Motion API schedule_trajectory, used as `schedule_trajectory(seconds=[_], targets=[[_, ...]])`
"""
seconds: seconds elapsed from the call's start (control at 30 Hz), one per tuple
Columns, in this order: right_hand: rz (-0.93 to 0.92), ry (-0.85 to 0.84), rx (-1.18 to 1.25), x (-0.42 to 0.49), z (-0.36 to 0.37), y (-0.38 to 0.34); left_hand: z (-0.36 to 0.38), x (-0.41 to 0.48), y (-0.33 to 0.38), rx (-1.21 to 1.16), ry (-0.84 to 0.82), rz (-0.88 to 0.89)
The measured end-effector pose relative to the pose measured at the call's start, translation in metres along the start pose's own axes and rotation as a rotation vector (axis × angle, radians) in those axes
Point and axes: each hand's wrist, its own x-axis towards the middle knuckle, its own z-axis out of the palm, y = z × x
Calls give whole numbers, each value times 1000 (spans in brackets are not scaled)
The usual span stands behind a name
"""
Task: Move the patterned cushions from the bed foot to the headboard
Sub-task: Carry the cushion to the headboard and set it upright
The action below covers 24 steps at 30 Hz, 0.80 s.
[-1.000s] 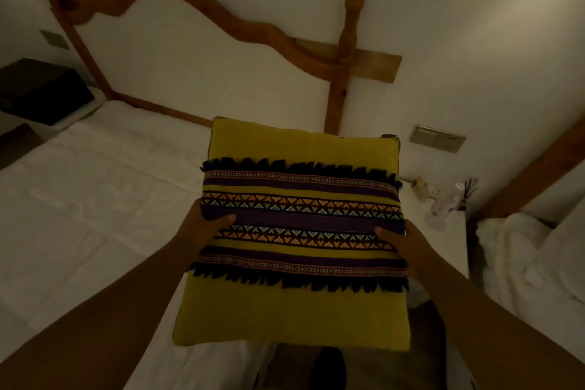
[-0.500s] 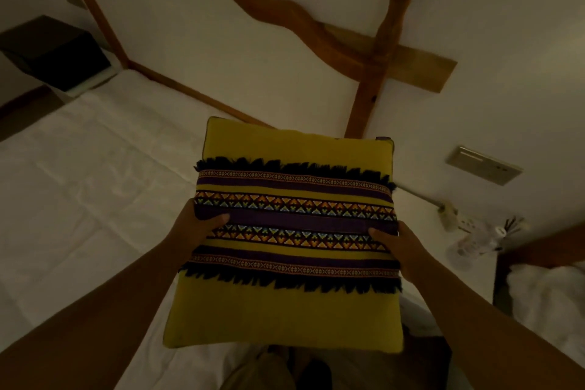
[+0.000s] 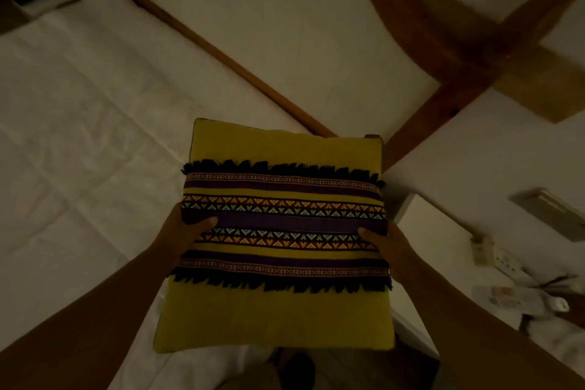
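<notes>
I hold the patterned cushion (image 3: pixel 275 317) out in front of me with both arms stretched forward, forearms coming in from the lower corners and drawing together toward its middle. My left hand (image 3: pixel 182 231) grips the left edge and my right hand (image 3: pixel 394 247) grips the right edge, both level with the dark purple band between the two rows of coloured triangles. Each thumb lies flat across the front face, the left thumb (image 3: pixel 204 222) pointing right and the right thumb (image 3: pixel 368 233) pointing left. My other fingers wrap behind the fabric, where I cannot see them. The cushion is clamped between my two hands, face up toward me and clear of the bedding, its yellow ground and black fringes squarely in view. It hangs above the right side of the white bed (image 3: pixel 79 136), and its far edge lines up in my sight with the lower rail of the wooden headboard (image 3: pixel 411 25); whether it touches the wood I cannot tell. To the right stands a white bedside table (image 3: pixel 427 231) carrying small, blurred items.
</notes>
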Motion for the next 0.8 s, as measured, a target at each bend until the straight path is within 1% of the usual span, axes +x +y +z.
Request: schedule_trajectory(seconds=[0.13,0.27,0.43,0.63,0.8], targets=[[30,-52,-40,38,30,1,-16,38,-10,1,10,-49],[88,-50,-53,67,59,7,-31,73,-18,25,15,-80],[101,-31,-75,97,87,20,-41,113,-36,19,17,-126],[142,8,-91,126,102,41,-39,148,-68,23,-15,-153],[110,-3,-101,123,101,52,-43,160,-78,63,-69,-191]])
